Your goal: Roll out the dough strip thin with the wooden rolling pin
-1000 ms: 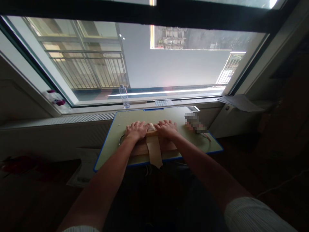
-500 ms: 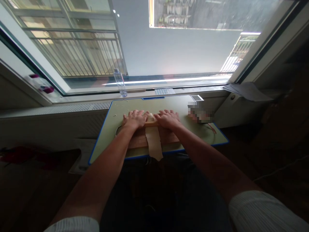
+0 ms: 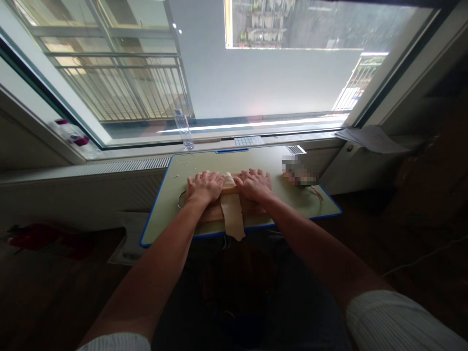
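My left hand (image 3: 205,185) lies palm down with its fingers stretched forward on the left part of a wooden rolling pin (image 3: 230,189). On the pin's right part my right hand (image 3: 255,184) rests the same way, fingers spread. Between the hands the pin crosses a long, pale strip of dough (image 3: 233,217). The strip's near end hangs over the table's front edge, and a bit of it shows beyond the pin. Beneath lies a reddish-brown wooden board (image 3: 211,213), partly covered by my hands and forearms. The pin's ends are hidden under my palms.
A pale green table (image 3: 164,209) with a blue edge stands below the window. A blurred-out object (image 3: 298,170) sits on its right side. On the sill are a clear bottle (image 3: 185,130), a bottle with purple parts (image 3: 72,132) and papers (image 3: 371,139).
The view has tilted and shifted slightly. Both hands stay on the rolling pin over the dough, with only a small change in the fingers' pose.
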`<state>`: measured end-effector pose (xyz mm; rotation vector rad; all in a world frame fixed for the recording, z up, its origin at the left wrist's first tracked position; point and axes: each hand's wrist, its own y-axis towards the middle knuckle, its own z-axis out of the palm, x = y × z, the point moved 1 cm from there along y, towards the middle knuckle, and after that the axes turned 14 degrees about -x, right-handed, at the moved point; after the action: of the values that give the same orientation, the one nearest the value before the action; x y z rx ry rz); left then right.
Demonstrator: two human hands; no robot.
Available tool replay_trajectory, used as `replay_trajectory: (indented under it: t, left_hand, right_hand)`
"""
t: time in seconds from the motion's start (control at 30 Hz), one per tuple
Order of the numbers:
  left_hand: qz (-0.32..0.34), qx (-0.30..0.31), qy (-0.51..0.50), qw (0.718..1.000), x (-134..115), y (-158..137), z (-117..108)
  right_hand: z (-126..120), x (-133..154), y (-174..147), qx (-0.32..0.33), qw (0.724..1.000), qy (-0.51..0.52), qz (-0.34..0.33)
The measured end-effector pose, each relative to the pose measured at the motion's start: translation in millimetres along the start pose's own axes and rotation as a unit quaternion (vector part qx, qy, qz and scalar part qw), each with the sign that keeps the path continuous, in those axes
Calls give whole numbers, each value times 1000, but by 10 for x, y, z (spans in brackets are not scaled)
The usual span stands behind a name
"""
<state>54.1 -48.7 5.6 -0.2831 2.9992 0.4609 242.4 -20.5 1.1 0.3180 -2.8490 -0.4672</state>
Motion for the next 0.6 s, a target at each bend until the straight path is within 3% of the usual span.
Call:
replay_trajectory:
  t: [0.37,0.6]
  left_hand:
    - [7,-37,12,999,6,-375,-14]
    - [15,-21,3,1000,36,-596,-35]
  right_hand:
    - [-92,34,-377,-40,999,-2,-4]
    - [-197,66,-611,8,1000,-6,10]
